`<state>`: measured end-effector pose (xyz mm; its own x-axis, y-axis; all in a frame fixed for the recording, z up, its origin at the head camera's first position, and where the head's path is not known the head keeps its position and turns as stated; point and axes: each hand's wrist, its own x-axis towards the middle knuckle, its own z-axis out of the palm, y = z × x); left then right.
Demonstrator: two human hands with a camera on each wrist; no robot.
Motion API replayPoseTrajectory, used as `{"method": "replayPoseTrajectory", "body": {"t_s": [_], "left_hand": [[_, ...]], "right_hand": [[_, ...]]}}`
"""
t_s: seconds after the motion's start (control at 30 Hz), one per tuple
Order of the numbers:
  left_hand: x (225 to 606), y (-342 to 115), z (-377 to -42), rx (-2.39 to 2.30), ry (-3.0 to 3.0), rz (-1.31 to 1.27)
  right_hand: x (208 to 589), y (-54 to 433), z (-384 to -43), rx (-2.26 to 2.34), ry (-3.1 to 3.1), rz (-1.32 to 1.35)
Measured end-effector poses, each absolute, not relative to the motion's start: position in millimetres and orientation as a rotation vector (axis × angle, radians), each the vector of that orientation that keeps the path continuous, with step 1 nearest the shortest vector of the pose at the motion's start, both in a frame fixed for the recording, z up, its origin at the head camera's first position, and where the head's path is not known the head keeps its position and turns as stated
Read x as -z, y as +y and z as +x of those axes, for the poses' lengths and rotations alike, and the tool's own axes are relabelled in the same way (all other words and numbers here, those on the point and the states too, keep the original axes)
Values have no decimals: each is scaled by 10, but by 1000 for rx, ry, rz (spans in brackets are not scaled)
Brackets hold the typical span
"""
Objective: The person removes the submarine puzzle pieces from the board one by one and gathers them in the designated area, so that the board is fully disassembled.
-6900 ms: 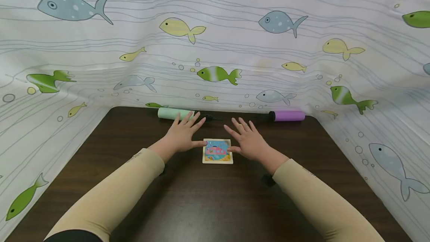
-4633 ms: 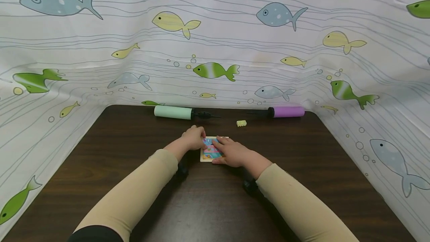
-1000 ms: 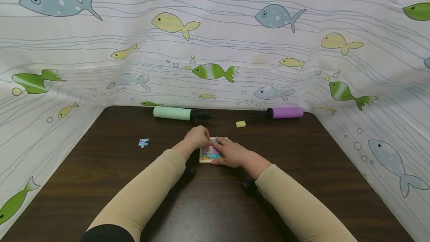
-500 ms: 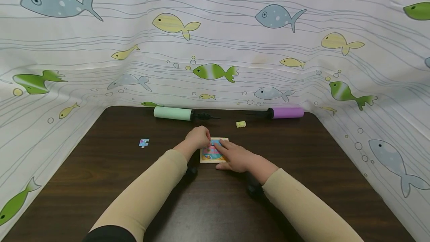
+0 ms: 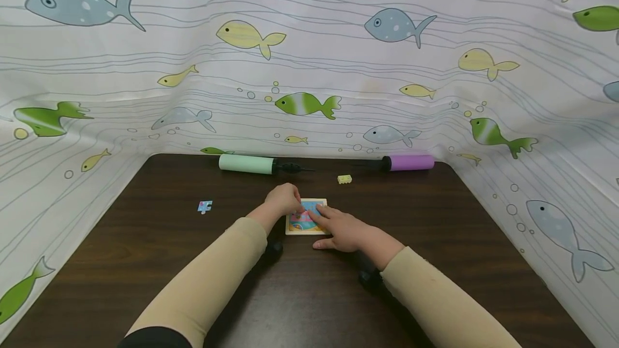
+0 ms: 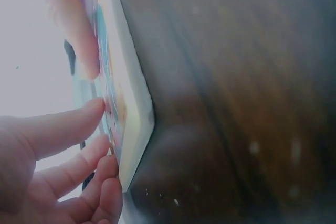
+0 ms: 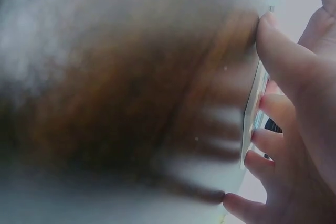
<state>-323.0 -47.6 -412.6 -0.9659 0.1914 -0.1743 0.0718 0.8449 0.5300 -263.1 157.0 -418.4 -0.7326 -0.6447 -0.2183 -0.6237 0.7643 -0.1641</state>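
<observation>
A small square jigsaw puzzle (image 5: 301,226) with a pale frame and a pink-and-blue sea picture lies flat on the dark table. My left hand (image 5: 282,200) bends over its left side. In the left wrist view, the thumb (image 6: 79,121) and curled fingertips touch the puzzle face close together; whether a piece is pinched between them cannot be made out. From the right, my right hand (image 5: 344,230) rests its fingertips on the puzzle, fingers spread and fairly straight, thumb on the table below the frame. A loose blue puzzle piece (image 5: 204,207) lies further left.
A light yellow toy brick (image 5: 344,179) stands behind the puzzle. Along the back edge lie a mint green hand pump (image 5: 246,164) and a purple hand pump (image 5: 411,162). A fish-patterned curtain (image 5: 309,69) encloses the dark wooden table (image 5: 309,305).
A blue piece has come out of the puzzle and lies at the left. The yellow brick, unseen in the first frame, is now visible. Lately the right hand has slid slightly right and nearer.
</observation>
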Motion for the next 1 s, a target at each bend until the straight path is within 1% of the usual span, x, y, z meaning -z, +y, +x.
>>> {"method": "replayPoseTrajectory", "body": {"t_s": [0.33, 0.8, 1.0], "left_hand": [[4152, -438, -3236, -819, 2785, 155], [4165, -425, -3218, -1015, 2759, 101], [4107, -443, -3215, -1087, 2763, 100]], "right_hand": [[4188, 1567, -2633, 134, 2688, -967], [4117, 1541, -2597, 143, 2672, -946], [4106, 1540, -2618, 122, 2669, -933]]}}
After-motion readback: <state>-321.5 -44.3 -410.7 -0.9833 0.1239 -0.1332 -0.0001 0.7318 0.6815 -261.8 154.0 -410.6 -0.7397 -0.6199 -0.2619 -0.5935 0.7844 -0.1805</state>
